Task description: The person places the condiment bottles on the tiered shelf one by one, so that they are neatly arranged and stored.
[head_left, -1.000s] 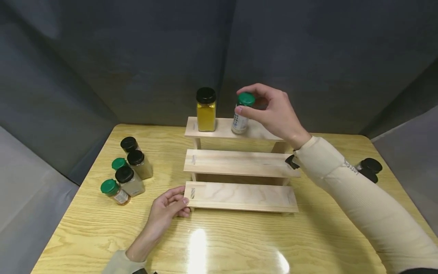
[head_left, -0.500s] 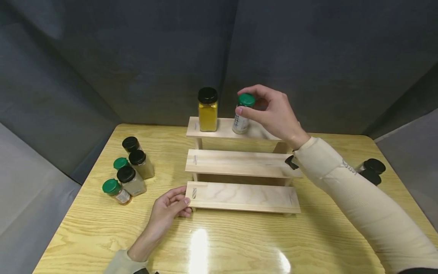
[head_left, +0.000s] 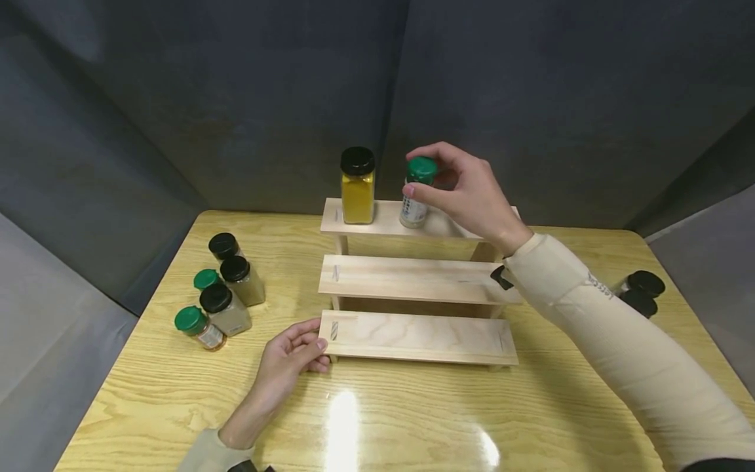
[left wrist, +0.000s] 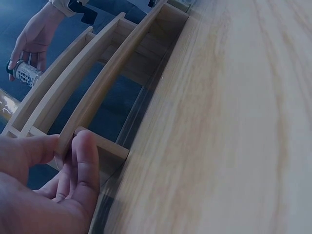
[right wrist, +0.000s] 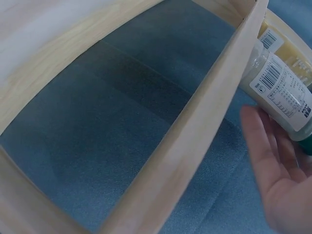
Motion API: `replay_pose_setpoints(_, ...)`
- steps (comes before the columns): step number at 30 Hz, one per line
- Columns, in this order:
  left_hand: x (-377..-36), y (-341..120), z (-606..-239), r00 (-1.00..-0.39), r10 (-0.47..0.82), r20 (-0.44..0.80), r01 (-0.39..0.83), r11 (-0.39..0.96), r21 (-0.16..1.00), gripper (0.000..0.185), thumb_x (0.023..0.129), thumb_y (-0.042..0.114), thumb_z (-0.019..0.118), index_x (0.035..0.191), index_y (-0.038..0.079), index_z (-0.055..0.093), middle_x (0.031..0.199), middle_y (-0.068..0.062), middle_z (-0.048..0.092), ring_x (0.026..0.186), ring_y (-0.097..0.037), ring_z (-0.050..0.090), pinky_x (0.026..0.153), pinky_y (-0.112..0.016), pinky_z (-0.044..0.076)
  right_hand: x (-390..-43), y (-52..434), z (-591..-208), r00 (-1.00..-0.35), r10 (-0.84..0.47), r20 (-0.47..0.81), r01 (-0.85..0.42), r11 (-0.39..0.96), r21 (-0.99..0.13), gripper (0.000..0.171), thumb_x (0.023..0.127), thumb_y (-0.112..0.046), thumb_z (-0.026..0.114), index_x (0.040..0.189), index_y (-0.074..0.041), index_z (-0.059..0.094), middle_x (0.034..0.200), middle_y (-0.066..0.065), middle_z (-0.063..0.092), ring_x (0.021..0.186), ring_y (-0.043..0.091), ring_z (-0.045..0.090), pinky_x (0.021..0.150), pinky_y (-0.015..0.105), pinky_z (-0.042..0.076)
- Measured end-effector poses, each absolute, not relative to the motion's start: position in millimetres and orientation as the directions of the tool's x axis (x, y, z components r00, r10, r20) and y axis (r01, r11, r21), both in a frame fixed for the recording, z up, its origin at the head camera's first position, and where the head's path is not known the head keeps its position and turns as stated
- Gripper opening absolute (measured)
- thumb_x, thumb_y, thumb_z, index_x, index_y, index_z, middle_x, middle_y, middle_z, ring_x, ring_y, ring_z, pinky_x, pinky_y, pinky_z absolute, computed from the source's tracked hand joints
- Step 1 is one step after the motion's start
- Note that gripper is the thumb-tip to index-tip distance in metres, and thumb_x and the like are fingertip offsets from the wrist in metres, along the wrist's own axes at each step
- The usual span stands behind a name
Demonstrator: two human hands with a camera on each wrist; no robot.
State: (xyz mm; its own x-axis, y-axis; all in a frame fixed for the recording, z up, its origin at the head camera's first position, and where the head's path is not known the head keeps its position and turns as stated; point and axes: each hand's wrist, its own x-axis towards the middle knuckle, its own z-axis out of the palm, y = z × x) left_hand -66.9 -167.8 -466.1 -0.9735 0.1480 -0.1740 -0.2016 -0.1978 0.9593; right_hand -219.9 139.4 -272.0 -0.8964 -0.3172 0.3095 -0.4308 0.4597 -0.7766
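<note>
Because the green-capped jar [head_left: 415, 194] stands close to the front edge of the top shelf [head_left: 386, 223] of the stepped wooden rack [head_left: 415, 282], a careless release could, in my judgement, tip it forward so that it drops onto the middle step or the table [head_left: 413, 419]. A sideways nudge from the fingers could also knock it against the yellow spice jar [head_left: 357, 185], which stands just beside it on the same shelf, though the two are apart at this moment. The rack itself looks light, so a push from the reaching arm might shift it; the left hand [head_left: 287, 362] at the rack's lower left corner probably guards against that.

The right hand [head_left: 466, 193] pinches the jar near its green cap [head_left: 421, 169], thumb on the near side and fingertips curled over the far side; the remaining fingers are bent loosely behind. The right wrist view shows the jar's labelled body [right wrist: 282, 90] against the shelf board with the fingers [right wrist: 265, 141] lying alongside it. Whether the base sits fully flat on the shelf I cannot tell.

The left hand holds the end of the lowest step, fingers [left wrist: 80, 165] closed together around the board's edge, thumb on top.

Five more jars [head_left: 221, 298] cluster on the table at left, well apart from the rack, and dark-capped ones [head_left: 639, 292] sit at right behind the sleeve
</note>
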Motion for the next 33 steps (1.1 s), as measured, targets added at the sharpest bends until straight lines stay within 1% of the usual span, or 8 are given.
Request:
replay_pose_setpoints(5,-67.4,-167.6,-466.7,-0.975,0.139,-0.174,-0.199,-0.193,0.961,0.049,0.104,-0.01,0.064,0.151,-0.017,0.048,0.103,-0.013,0.066,0.082,-0.017,0.073,0.075,-0.025,0.067,-219.4,140.4,-271.8,-0.9,-0.323,0.292,-0.42,0.462,-0.782,0.05,0.101,-0.026,0.082,0.147,-0.015,0.065,0.126,0.003,0.071,0.098,0.024,0.07,0.09,0.033,0.057)
replay_pose_setpoints(9,-67.5,-168.4,-467.7,-0.971,0.139,-0.196,-0.22,-0.184,0.958,0.049,0.104,-0.01,0.064,0.151,-0.016,0.049,0.103,-0.013,0.066,0.082,-0.018,0.073,0.075,-0.025,0.067,-216.6,142.7,-272.5,-0.906,-0.321,0.277,-0.406,0.469,-0.784,0.055,0.1,-0.028,0.083,0.15,-0.016,0.062,0.128,0.004,0.07,0.104,0.024,0.069,0.095,0.039,0.056)
replay_pose_setpoints(13,-66.8,-168.8,-468.9,-0.964,0.137,-0.228,-0.25,-0.18,0.951,0.05,0.105,-0.01,0.064,0.151,-0.015,0.049,0.103,-0.013,0.066,0.083,-0.019,0.073,0.076,-0.027,0.068,-212.9,147.3,-276.9,-0.914,-0.313,0.257,-0.387,0.486,-0.784,0.055,0.1,-0.027,0.083,0.15,-0.015,0.062,0.128,0.005,0.07,0.11,0.024,0.068,0.099,0.043,0.054)
replay_pose_setpoints(17,-66.7,-169.0,-469.3,-0.963,0.133,-0.234,-0.255,-0.179,0.95,0.05,0.105,-0.009,0.064,0.152,-0.015,0.049,0.103,-0.013,0.066,0.083,-0.019,0.073,0.076,-0.027,0.068,-209.8,153.4,-281.4,-0.912,-0.311,0.267,-0.394,0.483,-0.782,0.055,0.099,-0.023,0.084,0.149,-0.014,0.062,0.127,0.005,0.071,0.11,0.023,0.069,0.101,0.045,0.054)
replay_pose_setpoints(23,-68.1,-170.8,-469.3,-0.966,0.128,-0.225,-0.246,-0.186,0.951,0.051,0.105,-0.01,0.064,0.153,-0.015,0.048,0.103,-0.013,0.066,0.083,-0.019,0.073,0.077,-0.028,0.068,-201.5,164.1,-280.8,-0.913,-0.313,0.261,-0.388,0.473,-0.791,0.057,0.098,-0.021,0.086,0.149,-0.012,0.062,0.128,0.007,0.071,0.111,0.021,0.069,0.105,0.042,0.059)
replay_pose_setpoints(27,-69.8,-172.4,-469.8,-0.966,0.129,-0.225,-0.246,-0.189,0.951,0.05,0.105,-0.01,0.064,0.152,-0.015,0.048,0.103,-0.013,0.066,0.082,-0.019,0.073,0.076,-0.028,0.068,-192.8,172.2,-279.2,-0.923,-0.297,0.247,-0.369,0.494,-0.787,0.057,0.098,-0.023,0.086,0.15,-0.015,0.063,0.129,0.006,0.071,0.113,0.02,0.069,0.106,0.041,0.059)
replay_pose_setpoints(30,-70.8,-173.4,-470.4,-0.965,0.134,-0.225,-0.249,-0.193,0.949,0.05,0.105,-0.011,0.064,0.152,-0.015,0.048,0.103,-0.013,0.066,0.082,-0.019,0.073,0.076,-0.028,0.068,-185.2,179.2,-278.1,-0.928,-0.279,0.245,-0.36,0.506,-0.784,0.056,0.098,-0.025,0.086,0.149,-0.017,0.064,0.129,0.004,0.072,0.113,0.019,0.069,0.104,0.035,0.059)
replay_pose_setpoints(33,-71.5,-174.3,-470.6,-0.965,0.141,-0.221,-0.246,-0.196,0.949,0.051,0.105,-0.01,0.063,0.153,-0.015,0.047,0.103,-0.013,0.066,0.082,-0.019,0.073,0.076,-0.028,0.068,-178.2,187.7,-278.3,-0.931,-0.266,0.248,-0.355,0.518,-0.778,0.054,0.099,-0.027,0.085,0.148,-0.018,0.065,0.128,0.002,0.072,0.114,0.018,0.069,0.099,0.027,0.058)
